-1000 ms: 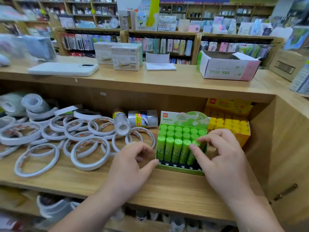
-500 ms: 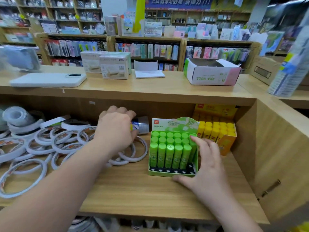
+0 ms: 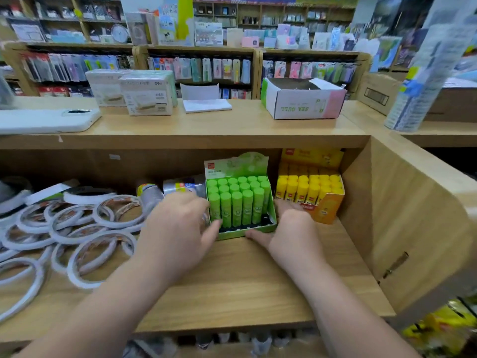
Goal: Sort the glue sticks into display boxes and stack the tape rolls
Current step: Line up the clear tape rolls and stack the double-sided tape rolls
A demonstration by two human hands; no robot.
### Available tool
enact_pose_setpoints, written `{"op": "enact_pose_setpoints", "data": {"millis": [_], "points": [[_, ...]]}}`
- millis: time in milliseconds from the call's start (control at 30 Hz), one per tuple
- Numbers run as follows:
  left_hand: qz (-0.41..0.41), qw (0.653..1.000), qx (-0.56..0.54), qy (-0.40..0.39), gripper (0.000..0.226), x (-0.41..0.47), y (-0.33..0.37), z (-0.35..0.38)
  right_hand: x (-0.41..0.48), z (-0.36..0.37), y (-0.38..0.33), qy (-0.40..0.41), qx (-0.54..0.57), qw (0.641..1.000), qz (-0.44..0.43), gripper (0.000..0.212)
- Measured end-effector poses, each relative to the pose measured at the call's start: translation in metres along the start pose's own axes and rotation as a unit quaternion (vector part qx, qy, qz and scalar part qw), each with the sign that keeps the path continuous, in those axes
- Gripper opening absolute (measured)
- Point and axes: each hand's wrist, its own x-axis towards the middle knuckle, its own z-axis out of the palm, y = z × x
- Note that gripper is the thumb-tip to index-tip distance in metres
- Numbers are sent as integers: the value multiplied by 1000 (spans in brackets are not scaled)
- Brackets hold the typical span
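Note:
A green display box [image 3: 233, 234] full of upright green glue sticks [image 3: 237, 202] stands on the wooden shelf [image 3: 232, 280]. My left hand [image 3: 178, 228] holds its left side, thumb at the front-left corner. My right hand [image 3: 294, 233] grips its right side, with the thumb along the front edge and the fingers between it and the yellow display box [image 3: 327, 205] of yellow glue sticks [image 3: 307, 187]. Several flat white tape rolls [image 3: 77, 228] lie loose on the left of the shelf. Two wrapped tape packs [image 3: 180, 186] lie behind my left hand.
The shelf's wooden side wall [image 3: 402, 215] closes in just right of the yellow box. On the counter above lie a white phone [image 3: 49, 120], white cartons [image 3: 147, 94], a folded paper [image 3: 206, 104] and an open cardboard box [image 3: 302, 102]. Store racks stand behind.
My left hand has come back from the tape rolls to the green box's left side. My right hand has slid onto the box's right side. The view has tilted slightly.

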Motion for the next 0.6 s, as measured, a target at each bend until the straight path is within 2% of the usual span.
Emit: {"op": "enact_pose_setpoints", "data": {"millis": [100,233,433,600], "points": [[-23,997,33,-70,34,-4,19,12,5,-4,0,-7,-45,999,8,66],[-69,989,51,-121,35,-2,27,19,3,-13,15,-22,-63,998,7,78],[-68,987,48,-140,33,10,26,30,-11,-27,51,-64,-122,990,30,86],[-82,989,50,-109,35,18,32,32,-15,-30,55,-76,-124,989,29,86]]}}
